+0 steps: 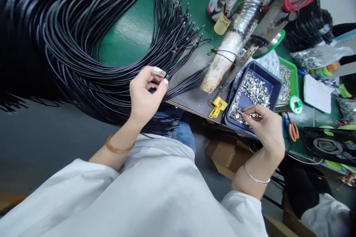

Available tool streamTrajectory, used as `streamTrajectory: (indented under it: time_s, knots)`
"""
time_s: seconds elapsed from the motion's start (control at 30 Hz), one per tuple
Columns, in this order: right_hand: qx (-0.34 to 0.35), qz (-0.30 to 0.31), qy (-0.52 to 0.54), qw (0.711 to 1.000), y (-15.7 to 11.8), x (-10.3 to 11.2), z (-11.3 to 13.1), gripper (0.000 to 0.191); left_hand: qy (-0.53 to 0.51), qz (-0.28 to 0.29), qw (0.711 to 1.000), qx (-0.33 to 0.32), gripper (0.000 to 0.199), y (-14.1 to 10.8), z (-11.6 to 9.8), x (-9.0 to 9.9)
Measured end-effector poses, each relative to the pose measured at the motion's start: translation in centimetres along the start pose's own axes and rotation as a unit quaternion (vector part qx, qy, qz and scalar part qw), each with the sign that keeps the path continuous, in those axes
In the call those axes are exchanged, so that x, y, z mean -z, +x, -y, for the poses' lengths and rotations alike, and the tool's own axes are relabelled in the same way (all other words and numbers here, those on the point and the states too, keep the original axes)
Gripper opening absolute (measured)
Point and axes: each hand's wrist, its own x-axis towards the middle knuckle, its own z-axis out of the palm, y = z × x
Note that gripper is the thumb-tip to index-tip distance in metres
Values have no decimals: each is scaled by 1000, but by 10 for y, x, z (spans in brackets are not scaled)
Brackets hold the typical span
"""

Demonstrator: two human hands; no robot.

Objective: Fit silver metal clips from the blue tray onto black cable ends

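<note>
Long black cables (pixel 83 59) lie in a thick bundle across the left side, their stripped ends fanned out near the middle. My left hand (pixel 147 94) is pinched on the end of one black cable, above the bundle's front edge. Inside a dark blue tray (pixel 274 81), small silver metal pieces (pixel 254 89) are piled. My right hand (pixel 263 126) reaches over the tray's front part, thumb and forefinger together at the pieces; what lies between the fingertips is too small to tell.
A wrapped duct (pixel 224 57) slants down beside the tray. Near it are a yellow clip (pixel 218 107), a clear cup (pixel 219 2) and a green tray (pixel 294 77). Orange-handled scissors (pixel 293 131) lie right, a cardboard box (pixel 228 153) below. Another person's sleeve (pixel 325 211) shows lower right.
</note>
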Motion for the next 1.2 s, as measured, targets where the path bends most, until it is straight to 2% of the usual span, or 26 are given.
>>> streamTrajectory:
  time_s: [0.03, 0.07, 0.1, 0.17, 0.2, 0.23, 0.3, 0.37, 0.4, 0.47, 0.57, 0.63, 0.77, 0.83, 0.97, 1.2]
  knots:
    - [4, 6, -11, 1000, 1, 1, 0, 13, -59, 12, 998, 30, 12, -1, -4, 1]
    - [5, 9, -22, 1000, 2, 1, -1, 13, -115, 53, 990, 56, 14, -3, -10, 1]
    - [5, 10, -32, 999, 3, 0, -1, 14, -166, 125, 974, 87, 15, -6, -16, 0]
    - [1, -1, -43, 999, 4, -3, -2, 15, -247, 315, 900, 170, 13, -13, -29, -4]
    - [-2, -22, -44, 999, 4, -6, -2, 14, -270, 378, 860, 212, 13, -17, -34, -7]
    - [-4, -56, -43, 998, 4, -8, -1, 13, -287, 401, 835, 245, 13, -21, -38, -11]
    - [4, -155, -28, 987, 0, -13, 3, 11, -306, 400, 815, 286, 15, -27, -42, -20]
    - [18, -258, 5, 966, -6, -17, 12, 11, -311, 378, 818, 302, 15, -30, -41, -29]
    - [23, -295, 28, 955, -11, -19, 19, 12, -310, 371, 822, 303, 14, -30, -40, -33]
    - [24, -318, 103, 942, -22, -25, 35, 15, -299, 361, 832, 297, 11, -30, -37, -39]
    - [52, -260, 260, 929, -37, -40, 61, 19, -278, 344, 853, 278, 8, -29, -36, -44]
    - [82, -219, 308, 922, -44, -53, 74, 16, -267, 332, 865, 265, 9, -29, -37, -46]
    - [138, -248, 272, 920, -44, -78, 86, 12, -248, 324, 882, 237, 11, -30, -40, -47]
    - [140, -223, 284, 922, -41, -85, 87, 13, -235, 321, 889, 224, 9, -30, -42, -47]
    - [126, -159, 331, 922, -37, -91, 87, 11, -211, 311, 907, 190, 7, -31, -46, -47]
    - [127, -161, 326, 923, -38, -91, 85, 8, -172, 288, 929, 154, 11, -35, -47, -49]
